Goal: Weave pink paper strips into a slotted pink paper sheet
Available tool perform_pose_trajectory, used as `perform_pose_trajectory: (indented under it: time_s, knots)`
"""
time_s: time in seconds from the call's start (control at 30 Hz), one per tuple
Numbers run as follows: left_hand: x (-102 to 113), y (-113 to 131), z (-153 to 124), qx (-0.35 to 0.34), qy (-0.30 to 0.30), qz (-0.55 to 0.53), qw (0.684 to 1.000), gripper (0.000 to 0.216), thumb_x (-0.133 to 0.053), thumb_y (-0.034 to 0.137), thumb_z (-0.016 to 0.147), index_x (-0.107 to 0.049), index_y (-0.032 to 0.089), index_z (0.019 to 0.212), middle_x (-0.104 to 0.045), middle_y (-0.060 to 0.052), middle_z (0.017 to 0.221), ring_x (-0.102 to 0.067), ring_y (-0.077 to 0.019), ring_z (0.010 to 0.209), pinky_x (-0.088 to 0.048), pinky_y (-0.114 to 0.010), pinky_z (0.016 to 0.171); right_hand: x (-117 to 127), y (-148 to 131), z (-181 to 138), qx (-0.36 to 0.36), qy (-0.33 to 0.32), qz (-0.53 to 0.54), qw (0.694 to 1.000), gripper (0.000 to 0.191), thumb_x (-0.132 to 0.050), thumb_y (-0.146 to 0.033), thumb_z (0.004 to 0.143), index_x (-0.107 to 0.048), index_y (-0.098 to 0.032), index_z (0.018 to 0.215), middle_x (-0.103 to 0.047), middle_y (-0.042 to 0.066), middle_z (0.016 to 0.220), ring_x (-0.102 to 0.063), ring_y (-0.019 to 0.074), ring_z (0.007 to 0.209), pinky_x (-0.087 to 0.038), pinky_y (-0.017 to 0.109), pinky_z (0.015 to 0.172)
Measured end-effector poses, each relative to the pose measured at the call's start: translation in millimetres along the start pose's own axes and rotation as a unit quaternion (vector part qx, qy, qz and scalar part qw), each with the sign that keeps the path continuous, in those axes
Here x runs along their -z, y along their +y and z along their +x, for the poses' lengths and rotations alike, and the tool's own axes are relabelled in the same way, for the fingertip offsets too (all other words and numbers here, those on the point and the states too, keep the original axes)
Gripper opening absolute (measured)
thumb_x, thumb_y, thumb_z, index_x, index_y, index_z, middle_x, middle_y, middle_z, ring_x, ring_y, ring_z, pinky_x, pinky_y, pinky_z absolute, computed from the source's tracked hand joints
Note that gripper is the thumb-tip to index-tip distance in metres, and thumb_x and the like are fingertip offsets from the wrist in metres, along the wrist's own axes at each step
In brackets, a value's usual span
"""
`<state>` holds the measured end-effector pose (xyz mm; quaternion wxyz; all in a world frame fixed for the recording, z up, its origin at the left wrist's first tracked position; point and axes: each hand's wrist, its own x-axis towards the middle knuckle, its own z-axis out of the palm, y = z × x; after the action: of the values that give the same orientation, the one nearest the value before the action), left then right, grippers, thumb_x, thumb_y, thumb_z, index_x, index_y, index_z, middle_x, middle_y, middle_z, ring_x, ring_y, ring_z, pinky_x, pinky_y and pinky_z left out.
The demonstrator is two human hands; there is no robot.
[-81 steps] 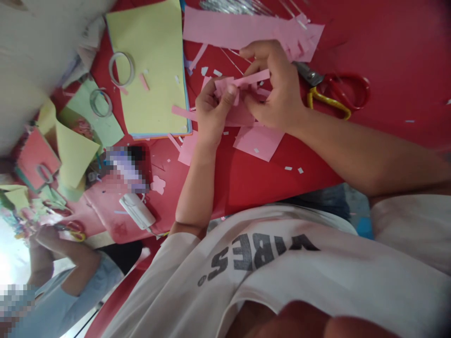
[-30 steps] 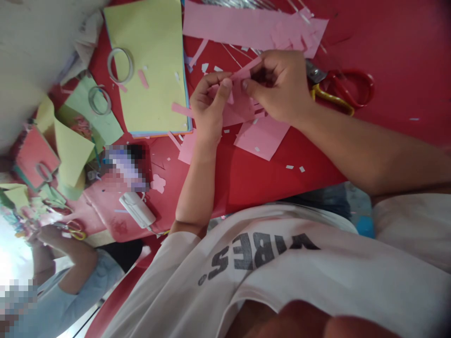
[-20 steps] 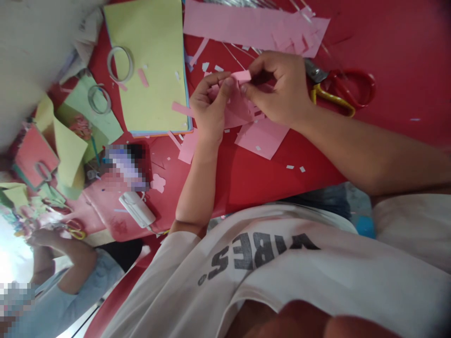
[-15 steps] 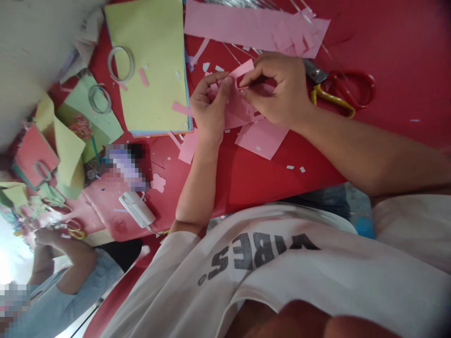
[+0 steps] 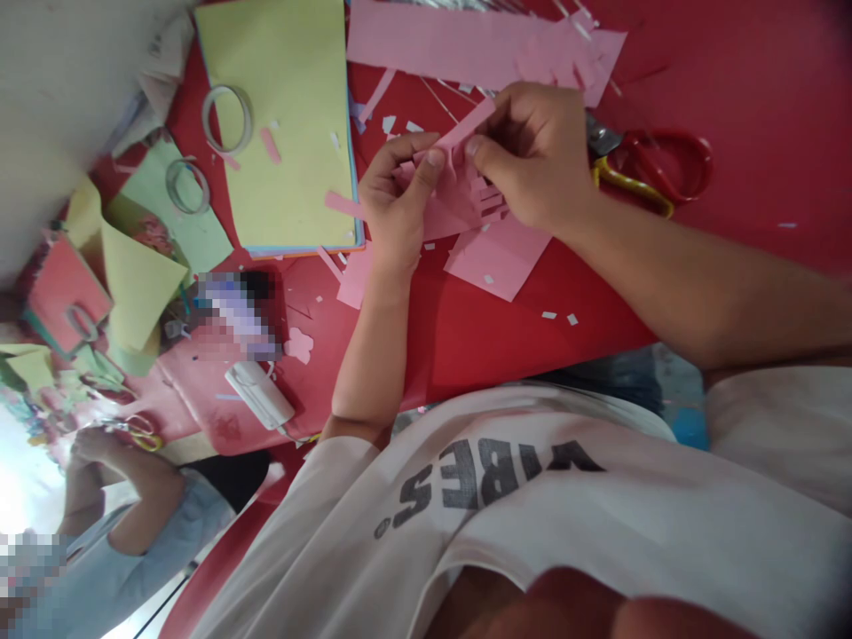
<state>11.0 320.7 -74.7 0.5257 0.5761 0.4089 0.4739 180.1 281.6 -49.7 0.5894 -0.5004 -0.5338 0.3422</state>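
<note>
Bench: here's a red bench (image 5: 525, 337) running across the whole view, and it's busy, with paper scraps scattered right across it.

Shirt: the person's white T-shirt (image 5: 532, 506), printed "VIBES", fills the bottom of the view, just at the bench edge.

Co-worker: far left, a co-worker's hand (image 5: 90, 448) is raised out of a pale blue sleeve (image 5: 166, 532), well apart from the person's own hands.

Top of the bench: a long pink strip (image 5: 459, 40) with a ragged, snipped end lies above the hands, and a yellow paper stack (image 5: 280, 133) sits to its left with a tape roll (image 5: 226, 120) on top.

Right of the hands: red-and-yellow scissors (image 5: 649, 173) lie on the bench, just beside the right hand, with nobody holding them.

Under the hands: a pink paper sheet (image 5: 499, 262) lies flat, just below the work.

Left hand: the left hand (image 5: 396, 200) is curled in a narrow grip, its thumb pressed onto the pink paper piece.

Right hand: the right hand (image 5: 532, 155) has a tight pinch on that same piece, thumb and fingers closed together.

Pink paper piece: there it is, the pink paper piece (image 5: 459, 191), held up between both hands over the bench, with a narrow strip angling up from it and small cut tabs along its side.
</note>
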Motion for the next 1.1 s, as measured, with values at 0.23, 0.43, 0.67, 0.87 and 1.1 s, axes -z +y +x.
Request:
perform_pose_trajectory:
  time_s: [0.23, 0.43, 0.67, 0.87, 1.1]
  knots:
    - [0, 4, 0, -0.034, -0.003, 0.005, 0.999, 0.027, -0.071, 0.066, 0.081, -0.068, 0.043, 0.095, -0.07, 0.004, 0.095, -0.06, -0.0234, 0.094, -0.047, -0.047, 0.091, 1, -10, 2, -0.025, -0.008, 0.031, 0.999, 0.019, -0.075, -0.026, 0.071, -0.065, -0.041, 0.077, -0.06, -0.006, 0.066, -0.052, 0.0205, 0.056, -0.036, 0.038, 0.051]
    - [3, 0, 4, -0.029, -0.01, -0.02, 0.999, 0.034, -0.077, 0.068, 0.074, -0.07, 0.041, 0.094, -0.071, 0.003, 0.093, -0.059, -0.0233, 0.089, -0.05, -0.043, 0.086, 0, -15, 0, -0.045, -0.018, 0.059, 0.997, 0.027, -0.071, -0.029, 0.071, -0.052, -0.038, 0.088, -0.052, -0.005, 0.07, -0.047, 0.0192, 0.054, -0.034, 0.036, 0.049]
    - [3, 3, 4, -0.053, 0.003, -0.006, 0.999, 0.036, -0.075, 0.066, 0.077, -0.07, 0.039, 0.1, -0.07, 0.001, 0.106, -0.056, -0.0253, 0.108, -0.047, -0.044, 0.103, -6, 2, 5, 0.022, -0.001, 0.112, 0.993, 0.037, -0.064, -0.013, 0.067, -0.046, -0.031, 0.094, -0.048, -0.007, 0.075, -0.048, 0.0114, 0.051, -0.028, 0.031, 0.045]
    - [6, 10, 4, -0.088, -0.027, 0.008, 0.996, 0.034, -0.074, 0.063, 0.08, -0.071, 0.039, 0.104, -0.071, 0.0, 0.11, -0.058, -0.0262, 0.11, -0.046, -0.046, 0.105, -3, 1, 4, 0.008, -0.007, 0.104, 0.995, 0.047, -0.062, -0.004, 0.068, -0.048, -0.029, 0.106, -0.054, -0.008, 0.078, -0.055, 0.0104, 0.061, -0.031, 0.027, 0.05]
    - [7, 10, 3, -0.095, -0.018, 0.022, 0.995, 0.038, -0.081, 0.062, 0.074, -0.072, 0.035, 0.099, -0.071, -0.004, 0.104, -0.062, -0.027, 0.102, -0.05, -0.045, 0.095, 1, -12, 3, -0.002, -0.001, 0.062, 0.998, 0.047, -0.065, -0.003, 0.066, -0.049, -0.03, 0.102, -0.058, -0.005, 0.114, -0.06, 0.0082, 0.066, -0.034, 0.027, 0.049]
